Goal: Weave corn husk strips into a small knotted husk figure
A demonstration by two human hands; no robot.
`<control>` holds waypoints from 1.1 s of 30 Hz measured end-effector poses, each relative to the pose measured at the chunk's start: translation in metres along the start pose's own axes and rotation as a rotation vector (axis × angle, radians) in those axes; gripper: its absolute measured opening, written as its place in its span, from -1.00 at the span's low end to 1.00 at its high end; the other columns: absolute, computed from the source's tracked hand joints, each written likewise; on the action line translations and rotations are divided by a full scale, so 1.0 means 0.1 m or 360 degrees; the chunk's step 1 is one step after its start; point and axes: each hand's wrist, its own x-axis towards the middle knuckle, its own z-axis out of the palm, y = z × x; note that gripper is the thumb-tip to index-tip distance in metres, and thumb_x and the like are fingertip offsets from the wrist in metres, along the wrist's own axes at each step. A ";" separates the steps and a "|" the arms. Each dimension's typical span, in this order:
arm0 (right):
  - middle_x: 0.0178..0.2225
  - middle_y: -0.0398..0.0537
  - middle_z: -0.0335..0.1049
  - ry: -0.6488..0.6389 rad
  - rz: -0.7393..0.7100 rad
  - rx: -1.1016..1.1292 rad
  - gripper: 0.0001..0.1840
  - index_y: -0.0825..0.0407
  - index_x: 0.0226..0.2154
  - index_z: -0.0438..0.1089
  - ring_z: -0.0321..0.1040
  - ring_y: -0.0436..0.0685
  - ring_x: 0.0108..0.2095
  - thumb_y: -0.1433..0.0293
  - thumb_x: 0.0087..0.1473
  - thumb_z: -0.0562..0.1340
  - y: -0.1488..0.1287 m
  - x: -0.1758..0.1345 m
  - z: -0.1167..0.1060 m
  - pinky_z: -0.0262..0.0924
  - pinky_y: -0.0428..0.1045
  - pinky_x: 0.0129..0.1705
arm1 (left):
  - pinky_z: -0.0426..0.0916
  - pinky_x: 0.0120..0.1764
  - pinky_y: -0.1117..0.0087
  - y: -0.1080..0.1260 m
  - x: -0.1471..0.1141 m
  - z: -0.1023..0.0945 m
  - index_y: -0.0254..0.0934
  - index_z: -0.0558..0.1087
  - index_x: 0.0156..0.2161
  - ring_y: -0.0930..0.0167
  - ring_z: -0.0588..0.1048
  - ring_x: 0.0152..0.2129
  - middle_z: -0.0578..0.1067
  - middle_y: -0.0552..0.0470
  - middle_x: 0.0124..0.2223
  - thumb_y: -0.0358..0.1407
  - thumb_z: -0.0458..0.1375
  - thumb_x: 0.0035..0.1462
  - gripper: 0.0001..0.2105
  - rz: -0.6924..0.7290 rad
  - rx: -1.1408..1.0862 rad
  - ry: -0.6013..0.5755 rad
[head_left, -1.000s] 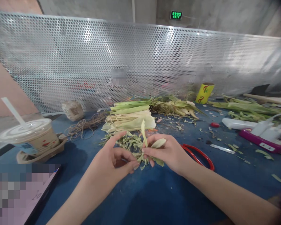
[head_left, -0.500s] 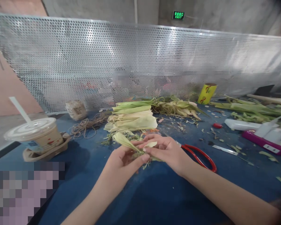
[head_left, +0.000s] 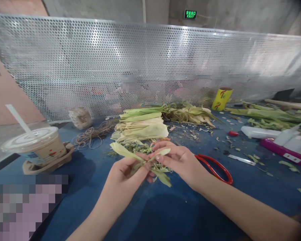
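Between my two hands is a small bundle of pale green corn husk [head_left: 125, 151], with strips sticking out to the upper left, the right and down. My left hand [head_left: 130, 175] pinches it between thumb and fingers. The thumb and fingers of my right hand [head_left: 177, 160] close on the same bundle, near a short upturned strip. Its knotted middle is partly hidden by my fingers. Just beyond lies a stack of flat husks [head_left: 142, 125], yellowish in front and greener behind. Red-handled scissors [head_left: 217, 167] rest beside my right wrist, their blades hidden behind my hand.
At the left stands a lidded drink cup [head_left: 43, 147] in a cardboard holder, near loose twine [head_left: 92, 135]. More husks [head_left: 188, 115] lie behind the stack. To the right are a yellow roll [head_left: 222, 99], a white-handled blade [head_left: 241, 160] and a purple power strip [head_left: 276, 149]. A perforated metal screen [head_left: 150, 60] closes the back.
The husk bundle has turned in my hands, and a strip now hangs down toward me. Its upper-left strip lies lower and further left. My hands have barely shifted.
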 end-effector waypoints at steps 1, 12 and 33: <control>-0.19 -0.06 0.26 -0.0065 0.0055 0.0010 -0.75 -0.04 -0.26 0.41 0.27 0.06 -0.22 0.29 -0.09 0.27 -0.01 -0.01 0.00 0.21 -0.04 -0.23 | 0.24 -0.60 0.56 0.01 0.01 -0.02 -0.31 0.45 -0.49 0.52 0.40 -0.64 0.46 0.11 -0.58 -0.30 0.18 -0.08 -0.89 0.0009 0.0014 0.0039; -0.55 -0.16 0.32 -0.0099 0.0171 -0.0320 -0.89 0.08 -0.53 0.35 0.23 -0.07 -0.53 0.38 -0.10 0.27 -0.07 0.01 -0.05 0.12 -0.14 -0.48 | 0.06 -0.68 0.54 0.07 0.00 -0.06 -0.31 0.37 -0.45 0.58 0.20 -0.76 0.34 0.20 -0.67 -0.26 0.23 -0.15 -0.82 -0.0118 0.0209 0.0084; -0.31 -0.06 0.32 -0.0448 0.0229 -0.0254 -0.58 0.05 -0.16 0.28 0.29 0.03 -0.34 0.22 -0.08 0.26 -0.07 0.02 -0.09 0.22 -0.04 -0.27 | 0.10 -0.61 0.50 0.07 0.06 -0.13 -0.33 0.40 -0.65 0.53 0.16 -0.71 0.23 0.14 -0.71 -0.15 0.00 0.08 -0.61 -0.0025 0.0440 -0.0222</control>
